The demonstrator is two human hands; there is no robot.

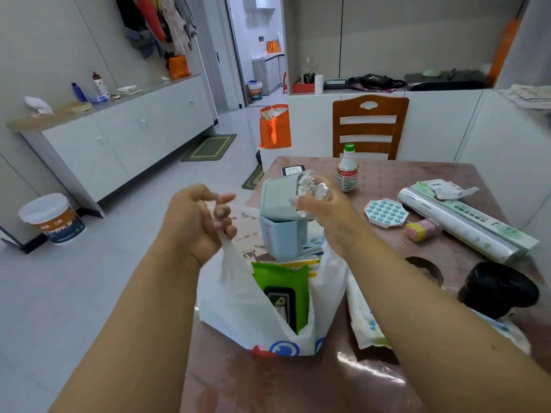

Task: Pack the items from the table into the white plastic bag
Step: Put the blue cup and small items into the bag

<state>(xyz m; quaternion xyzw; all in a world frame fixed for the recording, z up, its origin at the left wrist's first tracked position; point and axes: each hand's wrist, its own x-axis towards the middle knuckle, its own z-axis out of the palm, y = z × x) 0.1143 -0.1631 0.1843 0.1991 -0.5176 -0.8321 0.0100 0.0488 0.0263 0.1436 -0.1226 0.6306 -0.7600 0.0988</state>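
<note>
The white plastic bag [238, 305] stands open at the near left of the brown table [298, 383]. My left hand [193, 222] is shut on its left handle and holds it up. Inside the bag sit a green wipes pack [283, 281] and a light blue ribbed container [283, 236]. Above the bag's mouth my right hand [325, 210] grips a clear tub of cotton swabs [310, 186], which rests against a pale green box [277, 195] on top of the blue container.
On the table lie a green-capped bottle [347, 171], a round teal bubble tray [386, 212], a pink and yellow roll [422, 231], a long cling film roll [459, 228], a black roll [498, 289] and a dark phone-like box [292, 170]. A wooden chair [369, 126] stands behind.
</note>
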